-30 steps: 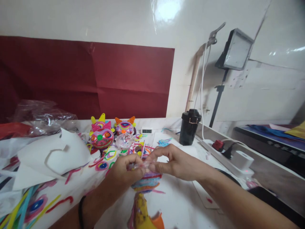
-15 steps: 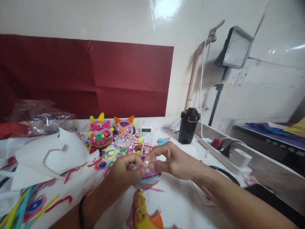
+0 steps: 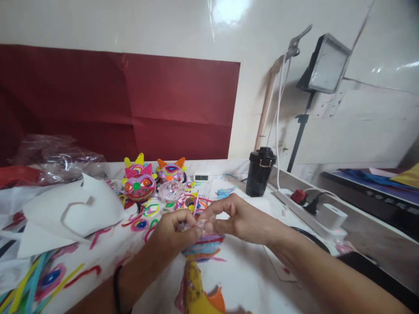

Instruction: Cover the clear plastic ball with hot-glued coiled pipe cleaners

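My left hand (image 3: 172, 233) and my right hand (image 3: 237, 218) meet above the table, fingertips pinched together. Between them is a small crumpled piece of clear plastic (image 3: 200, 224), mostly hidden by the fingers. Just below the hands shows a piece striped in blue, orange and red (image 3: 203, 250); whether the fingers touch it I cannot tell. Nearer to me lies a yellow curved piece with dark specks (image 3: 194, 285), with an orange piece (image 3: 216, 299) beside it. Beyond my hands sits a crinkled clear plastic bundle (image 3: 171, 191).
Colourful animal-face crafts (image 3: 139, 186) stand at the back, near a small digital clock (image 3: 201, 177). White cut paper (image 3: 73, 207) and coloured strips (image 3: 32, 283) lie left. A black cup (image 3: 260, 172) and a power strip (image 3: 316, 216) are right.
The left thumb has shifted slightly to the right along the plastic. Both hands keep their pinch in nearly the same place, and the view has moved a little.
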Motion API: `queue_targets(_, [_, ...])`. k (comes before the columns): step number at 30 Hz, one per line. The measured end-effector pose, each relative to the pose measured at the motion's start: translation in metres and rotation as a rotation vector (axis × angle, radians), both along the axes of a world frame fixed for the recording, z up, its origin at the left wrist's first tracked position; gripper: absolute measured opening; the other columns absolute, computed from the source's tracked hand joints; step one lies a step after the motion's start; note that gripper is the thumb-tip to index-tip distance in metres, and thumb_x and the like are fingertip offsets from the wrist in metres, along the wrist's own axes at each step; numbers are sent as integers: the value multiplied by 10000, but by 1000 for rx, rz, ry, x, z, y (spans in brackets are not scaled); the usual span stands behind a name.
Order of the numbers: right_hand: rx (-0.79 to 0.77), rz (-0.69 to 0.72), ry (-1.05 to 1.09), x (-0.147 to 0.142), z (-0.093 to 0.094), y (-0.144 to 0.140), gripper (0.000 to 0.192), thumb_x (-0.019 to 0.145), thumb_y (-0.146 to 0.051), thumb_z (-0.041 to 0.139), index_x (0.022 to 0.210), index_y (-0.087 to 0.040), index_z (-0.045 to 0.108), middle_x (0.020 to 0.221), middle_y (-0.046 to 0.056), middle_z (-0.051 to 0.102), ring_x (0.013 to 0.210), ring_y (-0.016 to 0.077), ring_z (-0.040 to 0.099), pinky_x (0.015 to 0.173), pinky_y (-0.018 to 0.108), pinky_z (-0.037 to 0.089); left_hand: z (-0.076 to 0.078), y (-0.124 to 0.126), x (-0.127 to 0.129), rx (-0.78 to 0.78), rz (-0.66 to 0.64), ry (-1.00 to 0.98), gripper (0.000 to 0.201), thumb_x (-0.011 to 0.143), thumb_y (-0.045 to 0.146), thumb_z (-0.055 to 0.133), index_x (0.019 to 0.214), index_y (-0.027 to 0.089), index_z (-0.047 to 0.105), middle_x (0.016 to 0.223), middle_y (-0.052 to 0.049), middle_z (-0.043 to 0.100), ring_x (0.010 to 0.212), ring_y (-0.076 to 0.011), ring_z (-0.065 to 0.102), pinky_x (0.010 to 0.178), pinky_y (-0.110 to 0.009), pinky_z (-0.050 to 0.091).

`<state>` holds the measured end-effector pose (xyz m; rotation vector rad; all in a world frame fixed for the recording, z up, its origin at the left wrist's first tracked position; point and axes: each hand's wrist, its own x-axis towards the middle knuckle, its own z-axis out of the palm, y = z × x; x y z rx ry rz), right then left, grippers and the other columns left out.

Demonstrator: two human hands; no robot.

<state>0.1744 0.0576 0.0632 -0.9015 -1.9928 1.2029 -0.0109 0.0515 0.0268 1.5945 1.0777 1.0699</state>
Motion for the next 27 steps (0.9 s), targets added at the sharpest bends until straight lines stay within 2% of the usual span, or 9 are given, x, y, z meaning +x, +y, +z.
queue_targets(4, [53,-29,-46,-3,0,-3,163,735,-174,652,841,-111,759,734,37,685,687,158,566,677,283,451,-5,4,-1,1,-55,-15,207,617,309,656,551,197,495,519,68,395,516,-105,311,498,-242,233])
queue_targets(6, [103,-53,-70,-4,-1,-4,156,734,-155,642,830,-116,759,739,29,679,698,159,563,673,276,445,-6,4,-2,8,-31,-9,204,607,296,658,541,198,491,505,71,393,510,-104,307,490,-238,231])
queue_targets(12, [145,-11,-64,-4,-4,-1,168,785,-178,625,896,-139,745,795,27,705,749,178,606,714,295,467,6,-3,-2,1,56,31,214,562,317,675,519,191,508,494,66,425,491,-97,349,479,-228,256])
queue_targets(14, [236,-35,-51,-1,-2,-2,177,815,-222,627,943,-149,726,901,50,721,830,197,625,770,316,470,11,-8,-3,-21,70,-25,212,567,311,679,532,190,508,498,64,456,483,-95,382,477,-227,287])
queue_targets(16, [394,-131,-49,1,3,-7,170,822,-259,647,948,-161,705,960,60,718,886,205,627,805,322,461,12,-12,-6,-46,108,-62,213,587,302,685,546,190,509,486,68,472,466,-91,405,469,-223,305])
queue_targets(19, [538,-212,-146,3,12,-22,82,832,-248,645,820,-174,677,826,32,713,781,177,634,736,288,457,9,-18,-16,-88,183,-115,224,620,293,691,559,189,503,475,73,494,451,-87,431,459,-216,321])
queue_targets(21, [528,-106,-301,0,15,-36,110,844,-189,605,751,-184,664,759,16,709,713,162,638,680,268,457,4,-20,-23,-88,235,-165,229,634,293,685,550,187,499,475,73,505,452,-85,434,457,-211,333])
queue_targets(24, [519,75,-601,-12,9,-53,62,778,-200,669,837,-194,688,847,55,734,792,226,670,669,296,482,-5,-22,-32,-55,290,-173,229,664,285,663,530,180,511,466,75,503,450,-81,423,448,-206,333])
queue_targets(27, [558,256,-920,-30,-13,-61,442,665,-343,781,1030,-122,665,983,163,730,820,318,693,674,379,523,-11,-23,-34,-43,340,-217,206,694,264,639,545,185,520,502,69,519,502,-102,489,504,-226,396])
